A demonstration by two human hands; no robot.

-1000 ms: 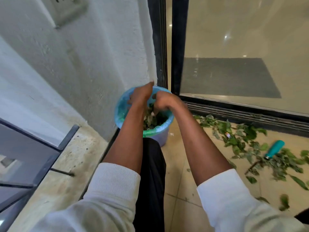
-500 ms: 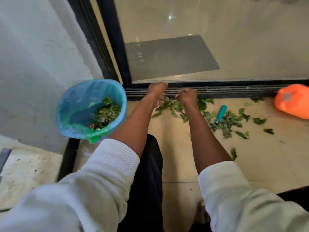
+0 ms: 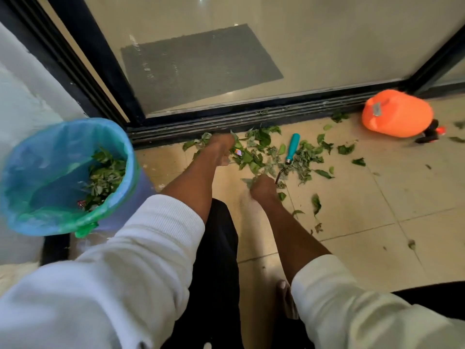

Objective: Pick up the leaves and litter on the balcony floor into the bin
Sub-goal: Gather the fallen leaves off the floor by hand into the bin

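Observation:
Green leaves (image 3: 261,152) lie scattered over the tiled balcony floor below the sliding door track. A small colourful wrapper (image 3: 238,152) lies among them. My left hand (image 3: 221,149) is down in the pile's left side, fingers curled into the leaves. My right hand (image 3: 261,187) grips a clump of leaves at the pile's near edge. The bin (image 3: 22,217), lined with a blue-green bag, stands to the left and holds leaves and a bit of litter.
A teal-handled tool (image 3: 292,148) lies in the leaves. An orange bag (image 3: 396,114) sits at the right by the door track (image 3: 226,122). A white wall is behind the bin. My knee and bare foot (image 3: 285,298) are below.
Both hands left the bin and went down to the leaf pile on the floor. My right hand has pulled back toward me, closing on leaves. The view swung right.

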